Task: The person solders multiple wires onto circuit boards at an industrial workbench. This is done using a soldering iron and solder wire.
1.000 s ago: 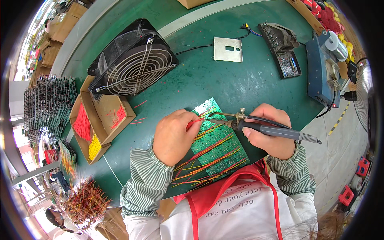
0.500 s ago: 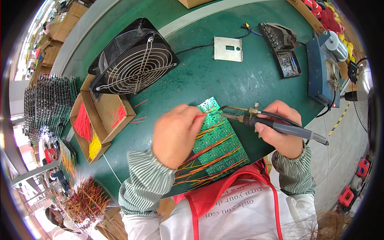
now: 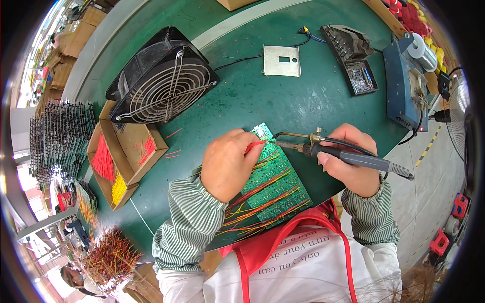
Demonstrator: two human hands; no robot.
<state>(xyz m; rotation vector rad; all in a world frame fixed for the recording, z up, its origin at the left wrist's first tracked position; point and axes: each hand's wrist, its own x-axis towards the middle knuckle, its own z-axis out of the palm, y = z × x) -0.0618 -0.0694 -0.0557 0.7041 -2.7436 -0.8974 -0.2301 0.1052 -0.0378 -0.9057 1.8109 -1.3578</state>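
A green circuit board panel lies on the table in front of me, with red and yellow wires attached in rows and trailing to the left. Over its upper left part is my left hand, its fingers pinched on a red wire whose end reaches the board. My right hand grips a soldering iron with a thin solder feed tube above the tip. Tip, tube and wire end meet near the board's top; whether they touch is too small to tell.
A black fan stands at the back left, beside a cardboard box of red and yellow wires. Stacked boards rise farther left. Back right are a metal plate, a black holder and a blue solder feeder.
My left hand has moved slightly right, bringing the red wire closer to the iron's tip. The whole view has shifted a little; the iron stays over the board's top.
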